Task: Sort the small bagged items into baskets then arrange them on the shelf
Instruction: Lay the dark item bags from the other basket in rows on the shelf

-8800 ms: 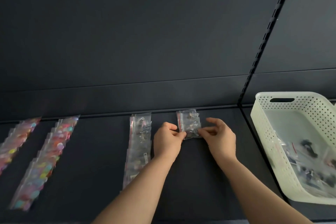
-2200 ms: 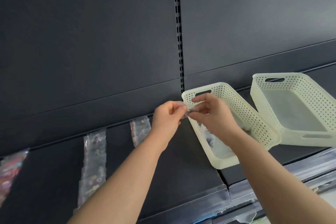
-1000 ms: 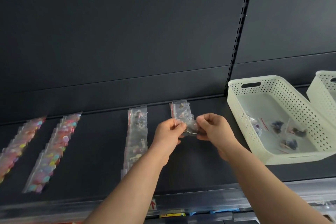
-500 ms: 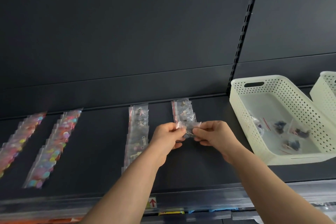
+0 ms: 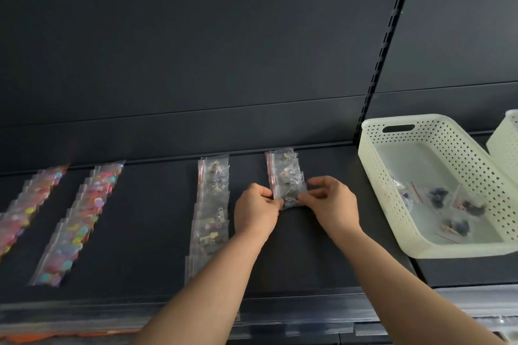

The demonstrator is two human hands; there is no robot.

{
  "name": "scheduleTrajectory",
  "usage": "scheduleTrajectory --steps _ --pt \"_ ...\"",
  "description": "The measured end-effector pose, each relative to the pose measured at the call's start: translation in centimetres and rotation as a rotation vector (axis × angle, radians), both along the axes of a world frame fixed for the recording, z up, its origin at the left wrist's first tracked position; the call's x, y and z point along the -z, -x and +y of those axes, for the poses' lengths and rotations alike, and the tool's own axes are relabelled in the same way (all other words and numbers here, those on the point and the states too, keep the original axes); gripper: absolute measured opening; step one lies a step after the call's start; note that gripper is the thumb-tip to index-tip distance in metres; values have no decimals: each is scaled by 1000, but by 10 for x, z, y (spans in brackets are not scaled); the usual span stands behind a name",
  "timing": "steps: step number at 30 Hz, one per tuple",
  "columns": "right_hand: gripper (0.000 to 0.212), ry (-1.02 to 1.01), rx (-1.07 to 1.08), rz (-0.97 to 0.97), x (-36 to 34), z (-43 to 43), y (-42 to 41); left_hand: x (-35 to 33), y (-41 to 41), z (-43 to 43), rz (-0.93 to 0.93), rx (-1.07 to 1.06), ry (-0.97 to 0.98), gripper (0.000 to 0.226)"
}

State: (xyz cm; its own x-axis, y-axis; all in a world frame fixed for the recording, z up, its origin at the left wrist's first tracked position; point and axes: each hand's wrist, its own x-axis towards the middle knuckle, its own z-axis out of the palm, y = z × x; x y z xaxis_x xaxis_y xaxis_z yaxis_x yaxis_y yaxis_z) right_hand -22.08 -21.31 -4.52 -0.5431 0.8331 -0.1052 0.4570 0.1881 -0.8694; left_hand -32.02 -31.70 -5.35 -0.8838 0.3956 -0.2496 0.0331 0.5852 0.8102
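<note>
A small clear bag of metal parts [image 5: 291, 196] lies at the near end of a short row of like bags [image 5: 281, 166] on the dark shelf [image 5: 157, 232]. My left hand [image 5: 256, 211] pinches its left edge and my right hand [image 5: 332, 204] pinches its right edge, low over the shelf. A cream perforated basket [image 5: 392, 199] stands to the right with several bagged dark items [image 5: 454, 211] inside.
A longer row of clear bags [image 5: 210, 216] runs left of my hands. Two rows of colourful bags [image 5: 75, 221] [image 5: 25, 207] lie further left. A second cream basket [image 5: 504, 143] shows at the right edge. A slotted upright [image 5: 386, 45] divides the back panel.
Both hands lowered the bag from mid-air onto the near end of the short row. 2.2 s ago they held it by the basket on the right.
</note>
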Motion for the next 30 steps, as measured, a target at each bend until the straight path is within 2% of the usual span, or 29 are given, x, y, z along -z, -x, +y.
scheduleTrajectory --steps 4,8,13,18,21,23,26,30 --pt "37 -45 48 0 5 0 3 7 6 5 68 27 91 24" --pt "50 -91 38 -46 6 -1 6 1 8 7 88 48 127 30" --pt "49 -109 22 -74 4 -7 9 -6 11 7 69 89 130 31" --pt "46 -137 25 -106 2 -11 10 -6 16 5 68 136 125 19" --pt "40 -173 33 -149 -5 -12 9 -6 18 2 95 171 136 28" --pt "28 -306 6 -254 -14 -11 6 -12 21 2 189 226 178 28" --pt "17 -587 -9 -402 -33 -9 -3 -30 23 5 300 351 195 11" --pt "17 -797 63 -406 -51 3 -25 -55 8 22 277 414 116 7"
